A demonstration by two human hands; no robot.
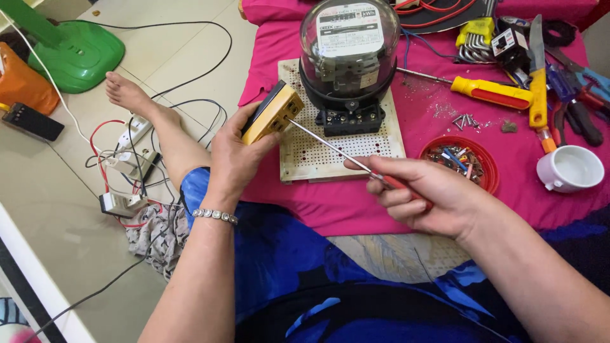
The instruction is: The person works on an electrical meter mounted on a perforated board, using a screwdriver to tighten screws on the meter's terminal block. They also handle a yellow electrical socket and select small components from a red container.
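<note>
1. My left hand (pixel 236 159) is clamped on a small yellow electrical box (pixel 273 113), held just over the perforated mounting board's (pixel 346 149) left edge.
2. My right hand (pixel 432 197) is closed on a red-handled screwdriver (pixel 330 147), its tip at the box.
3. The tip could slip and jab my palm if I push off-line.
4. The red dish (pixel 486 166) holds wire scraps and screws; the white cup (pixel 570 168) looks empty.

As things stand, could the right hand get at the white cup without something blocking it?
Probably not straight away: the right hand is wrapped around a screwdriver. The path itself looks free, though; the white cup sits uncovered on the pink cloth, just beyond that hand.
</note>
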